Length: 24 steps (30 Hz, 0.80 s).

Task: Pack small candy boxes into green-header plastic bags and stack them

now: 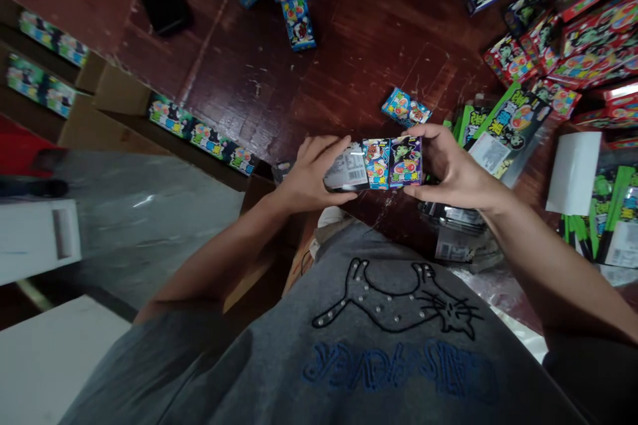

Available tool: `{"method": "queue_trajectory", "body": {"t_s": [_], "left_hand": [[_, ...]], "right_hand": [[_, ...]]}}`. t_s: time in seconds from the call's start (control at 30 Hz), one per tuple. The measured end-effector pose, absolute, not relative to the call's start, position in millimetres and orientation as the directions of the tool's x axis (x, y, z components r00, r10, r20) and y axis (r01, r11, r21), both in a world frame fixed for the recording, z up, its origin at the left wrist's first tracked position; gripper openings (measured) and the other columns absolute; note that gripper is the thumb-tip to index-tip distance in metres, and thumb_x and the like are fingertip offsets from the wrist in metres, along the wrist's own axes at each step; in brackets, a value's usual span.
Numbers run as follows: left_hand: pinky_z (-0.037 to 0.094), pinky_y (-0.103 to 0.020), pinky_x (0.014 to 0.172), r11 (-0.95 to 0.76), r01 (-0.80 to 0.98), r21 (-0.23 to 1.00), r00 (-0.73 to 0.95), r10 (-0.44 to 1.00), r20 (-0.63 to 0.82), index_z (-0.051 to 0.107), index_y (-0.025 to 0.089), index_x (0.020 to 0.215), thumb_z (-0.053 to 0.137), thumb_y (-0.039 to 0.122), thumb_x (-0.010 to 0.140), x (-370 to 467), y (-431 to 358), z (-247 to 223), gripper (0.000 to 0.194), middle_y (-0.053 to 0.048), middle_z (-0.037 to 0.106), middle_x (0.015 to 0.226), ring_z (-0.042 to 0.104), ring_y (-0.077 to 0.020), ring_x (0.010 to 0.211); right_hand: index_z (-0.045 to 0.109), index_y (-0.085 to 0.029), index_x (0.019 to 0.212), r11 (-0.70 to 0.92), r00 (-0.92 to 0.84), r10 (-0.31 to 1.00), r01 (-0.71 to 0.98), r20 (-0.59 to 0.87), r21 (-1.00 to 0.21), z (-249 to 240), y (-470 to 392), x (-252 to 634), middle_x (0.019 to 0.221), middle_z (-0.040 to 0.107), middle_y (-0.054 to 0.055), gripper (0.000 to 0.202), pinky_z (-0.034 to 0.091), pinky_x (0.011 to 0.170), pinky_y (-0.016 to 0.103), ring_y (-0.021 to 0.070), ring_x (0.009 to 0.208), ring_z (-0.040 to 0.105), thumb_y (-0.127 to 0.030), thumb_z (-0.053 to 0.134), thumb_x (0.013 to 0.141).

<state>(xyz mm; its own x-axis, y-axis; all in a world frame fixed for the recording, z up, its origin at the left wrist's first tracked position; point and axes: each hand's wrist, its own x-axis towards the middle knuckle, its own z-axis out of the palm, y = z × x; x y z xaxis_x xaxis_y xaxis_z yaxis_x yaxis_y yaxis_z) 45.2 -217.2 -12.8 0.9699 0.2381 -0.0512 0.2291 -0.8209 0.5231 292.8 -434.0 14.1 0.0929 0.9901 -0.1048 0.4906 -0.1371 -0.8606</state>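
Blue carton [405, 106] by right fingers [427, 131] – red cartons [595, 46] heaped beyond

- My shirt [389, 305]: blue lettering [399, 368], upside down, can't read it.
- Blue box [376, 165], purple box [405, 163] I'm holding: stylized characters, too blurred.
- Barcode label [349, 169]: digits too small.

The person wears a grey shirt [279, 352] that fills the lower middle of the frame. Across its front runs a cat [399, 309] in black outline, upside down in the frame, with legs at the top, a tail at left, and a whiskered head at right. Small pale, shiny studs [377, 309] dot its body. Beneath is blue, outlined lettering [393, 368], also inverted. Short grey sleeves [164, 339] show lower left and lower right, the right one darker. Both forearms [224, 262] are bare.
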Motion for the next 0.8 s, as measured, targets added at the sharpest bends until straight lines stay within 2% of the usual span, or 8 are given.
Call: {"method": "queue_trajectory", "body": {"t_s": [0.13,0.3,0.37,0.47,0.53,0.63,0.73,0.8], "left_hand": [[0.034,-0.055,0.131,-0.797,0.18,0.577,0.978,0.209,-0.016,0.036,0.019,0.17,0.089,0.054,0.081,44.2,-214.4,-0.1,0.109,-0.018,0.051,0.16,0.049,-0.037,0.149],[0.037,-0.054,0.128,-0.804,0.192,0.562,0.979,0.201,-0.046,0.038,0.021,0.17,0.089,0.058,0.081,51.3,-212.0,3.3,0.109,-0.017,0.051,0.161,0.049,-0.0369,0.148],[0.036,-0.055,0.126,-0.834,0.204,0.513,0.978,0.199,-0.065,0.042,0.019,0.169,0.089,0.058,0.08,53.8,-211.8,-2.7,0.108,-0.018,0.053,0.16,0.051,-0.0383,0.145],[0.033,-0.059,0.124,-0.877,0.218,0.428,0.976,0.187,-0.114,0.047,0.017,0.166,0.089,0.058,0.08,55.9,-211.7,-15.7,0.104,-0.02,0.056,0.158,0.051,-0.0416,0.141],[0.031,-0.061,0.123,-0.892,0.215,0.397,0.975,0.171,-0.145,0.048,0.016,0.166,0.089,0.061,0.08,56.5,-211.3,-22.9,0.105,-0.02,0.056,0.158,0.051,-0.0434,0.14],[0.031,-0.059,0.121,-0.898,0.193,0.394,0.978,0.144,-0.151,0.045,0.016,0.168,0.088,0.065,0.079,56.8,-210.0,-27.4,0.11,-0.021,0.055,0.16,0.05,-0.0441,0.139],[0.033,-0.058,0.119,-0.893,0.188,0.409,0.979,0.138,-0.148,0.043,0.017,0.169,0.088,0.067,0.079,56.6,-208.3,-27.4,0.112,-0.02,0.054,0.161,0.049,-0.0442,0.139],[0.032,-0.058,0.12,-0.891,0.195,0.41,0.978,0.143,-0.153,0.043,0.019,0.169,0.087,0.068,0.079,56.2,-207.6,-27.5,0.111,-0.02,0.054,0.161,0.049,-0.0439,0.139]], "right_hand": [[0.007,-0.022,0.162,-0.113,0.081,0.993,0.473,-0.085,-0.874,16.1,-440.6,288.2,0.167,0.038,0.022,0.095,0.052,0.115,0.054,0.0333,0.149,0.051,-0.061,0.061,0.095],[-0.008,-0.022,0.169,-0.058,0.123,0.992,0.636,0.027,-0.77,14.6,-449.0,288.4,0.17,0.038,0.021,0.109,0.05,0.117,0.055,0.0337,0.148,0.053,-0.051,0.065,0.093],[0.005,-0.021,0.171,-0.058,0.113,0.993,0.669,0.025,-0.741,12.0,-450.0,290.6,0.169,0.04,0.021,0.103,0.044,0.125,0.058,0.0347,0.154,0.048,-0.051,0.067,0.094],[0.037,-0.019,0.165,-0.076,0.056,0.997,0.798,-0.053,-0.598,5.5,-446.8,292.1,0.169,0.044,0.02,0.08,0.021,0.135,0.07,0.0394,0.163,0.035,-0.046,0.068,0.096],[0.042,-0.015,0.164,-0.078,0.039,0.995,0.863,-0.089,-0.499,-0.6,-442.4,290.5,0.174,0.038,0.023,0.08,0.011,0.135,0.075,0.043,0.166,0.027,-0.048,0.07,0.096],[0.038,-0.013,0.167,-0.064,0.03,0.997,0.864,-0.076,-0.499,-10.3,-434.6,284.1,0.177,0.034,0.023,0.093,0.021,0.134,0.073,0.0434,0.164,0.031,-0.059,0.073,0.094],[0.05,-0.013,0.16,-0.029,0.03,1.0,0.84,-0.006,-0.541,-17.0,-428.2,275.0,0.164,0.053,0.019,0.078,0.04,0.129,0.065,0.0402,0.151,0.047,-0.054,0.071,0.097],[0.057,-0.011,0.155,-0.012,0.038,0.999,0.841,0.036,-0.54,-18.8,-426.5,269.9,0.157,0.059,0.02,0.068,0.046,0.126,0.062,0.0398,0.145,0.051,-0.046,0.071,0.098]]}}
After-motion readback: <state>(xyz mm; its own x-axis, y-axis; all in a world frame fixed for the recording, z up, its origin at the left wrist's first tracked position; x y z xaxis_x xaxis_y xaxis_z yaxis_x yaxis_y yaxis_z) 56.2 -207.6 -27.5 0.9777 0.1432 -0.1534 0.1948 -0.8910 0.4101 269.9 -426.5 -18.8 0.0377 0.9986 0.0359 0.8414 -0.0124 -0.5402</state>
